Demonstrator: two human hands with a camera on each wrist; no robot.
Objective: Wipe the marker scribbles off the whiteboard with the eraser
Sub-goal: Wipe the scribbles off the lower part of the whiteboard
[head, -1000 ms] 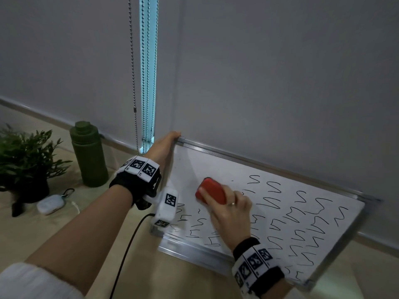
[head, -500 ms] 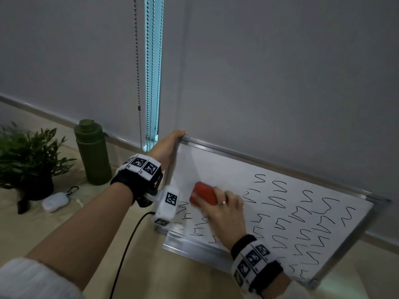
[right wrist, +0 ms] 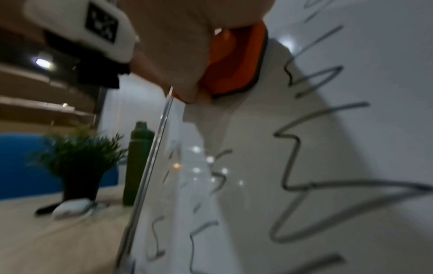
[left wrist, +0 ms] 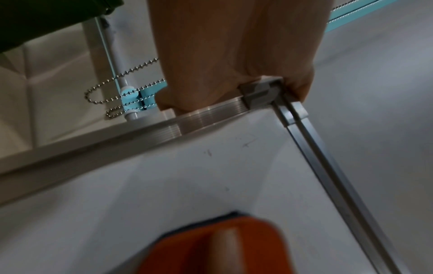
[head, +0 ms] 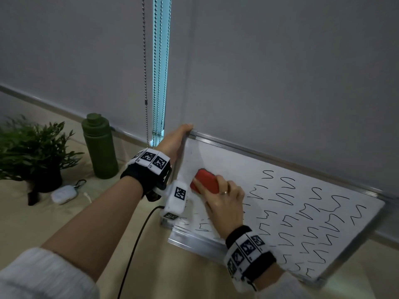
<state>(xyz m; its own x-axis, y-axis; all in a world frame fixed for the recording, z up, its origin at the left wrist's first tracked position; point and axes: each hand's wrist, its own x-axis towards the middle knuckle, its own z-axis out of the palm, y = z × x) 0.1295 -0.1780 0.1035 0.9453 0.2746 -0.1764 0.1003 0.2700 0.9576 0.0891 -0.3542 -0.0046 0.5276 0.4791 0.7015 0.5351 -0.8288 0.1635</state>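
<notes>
A whiteboard (head: 218,156) in a metal frame leans against the grey blind, its upper left part wiped, black marker scribbles (head: 306,214) over the rest. My right hand (head: 224,203) grips a red eraser (head: 205,183) and presses it flat on the board near the left edge. In the right wrist view the eraser (right wrist: 236,61) shows its dark felt on the board, beside the scribbles (right wrist: 290,166). My left hand (head: 176,139) grips the board's top left corner (left wrist: 260,90); the left wrist view also shows the eraser (left wrist: 211,246).
A green bottle (head: 99,145) stands left of the board, with a potted plant (head: 28,152) and a small white case (head: 63,194) further left on the beige table. Bead chains (head: 145,61) hang by the blind gap. A black cable (head: 138,244) runs under my left arm.
My right hand has slid the eraser leftward across the board toward its left edge. Left hand has kept its hold on the corner.
</notes>
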